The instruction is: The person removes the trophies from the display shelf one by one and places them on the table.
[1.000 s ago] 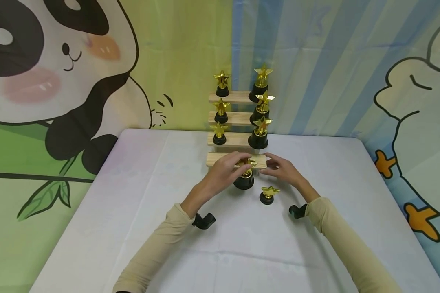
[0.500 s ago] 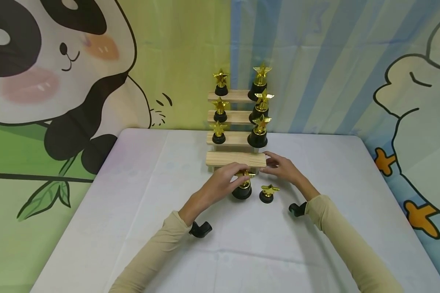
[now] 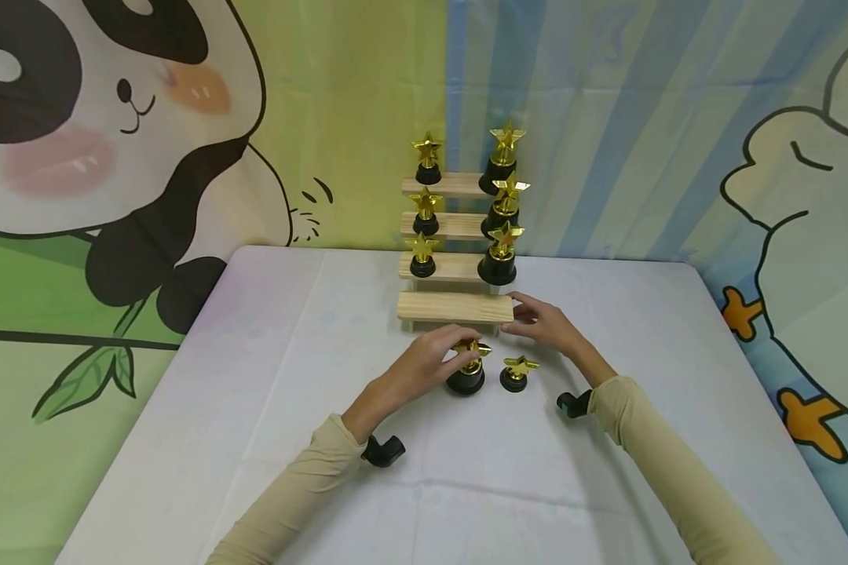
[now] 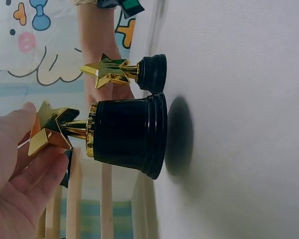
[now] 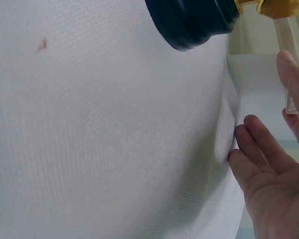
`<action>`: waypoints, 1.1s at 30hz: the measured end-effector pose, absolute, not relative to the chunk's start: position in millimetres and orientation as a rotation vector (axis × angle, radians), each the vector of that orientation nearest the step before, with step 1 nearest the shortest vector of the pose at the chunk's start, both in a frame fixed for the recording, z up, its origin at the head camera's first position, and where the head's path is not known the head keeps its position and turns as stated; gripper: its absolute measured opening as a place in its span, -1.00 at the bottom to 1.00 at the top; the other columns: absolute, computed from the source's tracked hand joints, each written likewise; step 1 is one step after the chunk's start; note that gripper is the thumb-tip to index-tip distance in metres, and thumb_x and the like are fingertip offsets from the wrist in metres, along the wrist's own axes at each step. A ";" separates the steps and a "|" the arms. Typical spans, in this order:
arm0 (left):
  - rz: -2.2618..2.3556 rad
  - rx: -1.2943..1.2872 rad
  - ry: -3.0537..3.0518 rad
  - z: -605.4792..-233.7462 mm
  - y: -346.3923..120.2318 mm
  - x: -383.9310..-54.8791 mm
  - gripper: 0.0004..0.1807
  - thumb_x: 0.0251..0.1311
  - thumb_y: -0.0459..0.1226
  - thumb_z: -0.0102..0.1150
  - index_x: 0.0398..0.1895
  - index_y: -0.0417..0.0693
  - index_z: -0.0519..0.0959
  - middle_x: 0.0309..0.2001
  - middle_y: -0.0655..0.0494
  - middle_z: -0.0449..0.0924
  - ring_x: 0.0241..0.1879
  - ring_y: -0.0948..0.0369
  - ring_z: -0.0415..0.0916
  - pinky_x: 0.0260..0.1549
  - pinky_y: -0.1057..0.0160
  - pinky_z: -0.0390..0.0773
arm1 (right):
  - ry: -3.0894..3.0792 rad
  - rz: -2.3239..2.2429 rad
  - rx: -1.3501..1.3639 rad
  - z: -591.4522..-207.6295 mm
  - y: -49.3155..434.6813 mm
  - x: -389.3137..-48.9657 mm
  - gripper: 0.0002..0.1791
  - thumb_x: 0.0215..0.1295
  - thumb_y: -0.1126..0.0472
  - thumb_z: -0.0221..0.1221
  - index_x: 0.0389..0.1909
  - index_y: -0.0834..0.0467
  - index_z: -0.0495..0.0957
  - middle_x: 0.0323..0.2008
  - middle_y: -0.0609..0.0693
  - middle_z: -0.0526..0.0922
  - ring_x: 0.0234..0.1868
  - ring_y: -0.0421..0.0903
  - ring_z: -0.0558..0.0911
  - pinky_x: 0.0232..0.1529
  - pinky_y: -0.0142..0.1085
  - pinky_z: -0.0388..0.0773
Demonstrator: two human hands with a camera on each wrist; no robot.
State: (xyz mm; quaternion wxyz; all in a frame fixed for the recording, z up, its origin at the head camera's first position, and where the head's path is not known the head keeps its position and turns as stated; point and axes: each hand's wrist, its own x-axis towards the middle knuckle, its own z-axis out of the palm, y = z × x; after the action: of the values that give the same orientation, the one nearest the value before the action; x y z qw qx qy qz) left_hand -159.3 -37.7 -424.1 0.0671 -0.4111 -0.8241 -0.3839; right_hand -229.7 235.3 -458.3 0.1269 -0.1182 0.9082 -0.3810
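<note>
My left hand (image 3: 420,365) pinches a large star trophy by its gold star, in front of the wooden tiered stand (image 3: 455,307). In the left wrist view the trophy's black base (image 4: 122,132) hangs slightly above the white cloth, its shadow beside it. A smaller star trophy (image 3: 514,375) stands upright on the cloth just right of it. At the right end of the stand's lowest step, my right hand (image 3: 547,326) holds the board end between thumb and index finger. Its other fingers (image 5: 259,149) are spread loosely near the cloth.
Several gold star trophies stand on the three upper steps, small ones such as this trophy (image 3: 422,257) at left, larger ones such as this trophy (image 3: 498,259) at right. A white cloth covers the table (image 3: 311,314). A printed curtain (image 3: 367,118) hangs behind.
My left hand has drawn the large trophy from before the lowest step toward me, baring that step. The right hand stays at the step's end.
</note>
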 end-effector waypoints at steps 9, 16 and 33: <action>-1.143 -1.257 -2.468 -430.9 -37.8 -157.9 -0.67 0.25 -0.27 0.25 0.07 -0.12 0.57 -0.07 0.12 0.65 -0.05 0.30 0.60 -0.05 0.39 0.60 | 2.644 -1.090 -0.322 -459.0 234.4 -230.6 -0.09 0.20 -0.17 0.28 0.48 0.06 0.13 0.19 0.25 0.54 0.21 0.19 0.54 0.22 0.13 0.45; -1.144 -1.258 -2.465 -434.2 -38.3 -157.0 -0.67 0.26 -0.25 0.24 0.08 -0.10 0.56 -0.09 0.12 0.65 -0.09 0.31 0.60 -0.07 0.39 0.60 | 2.642 -1.100 -0.323 -458.0 233.8 -229.6 -0.12 0.22 -0.14 0.28 0.48 0.05 0.14 0.18 0.25 0.55 0.21 0.19 0.54 0.23 0.13 0.43; -1.179 -1.236 -2.480 -435.9 -41.9 -154.5 -0.67 0.22 -0.27 0.28 0.03 -0.14 0.56 -0.07 0.05 0.66 -0.07 0.24 0.63 -0.05 0.34 0.62 | 2.643 -1.095 -0.320 -459.2 234.2 -229.6 -0.11 0.21 -0.16 0.28 0.48 0.03 0.14 0.19 0.25 0.54 0.21 0.19 0.54 0.22 0.13 0.44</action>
State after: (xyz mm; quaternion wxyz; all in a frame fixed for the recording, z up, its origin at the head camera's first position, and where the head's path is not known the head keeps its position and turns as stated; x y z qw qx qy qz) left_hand -154.5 -41.9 -435.9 0.0650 -0.4096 -0.8218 -0.3907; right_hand -229.6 234.2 -459.2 0.1309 -0.1101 0.9102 -0.3772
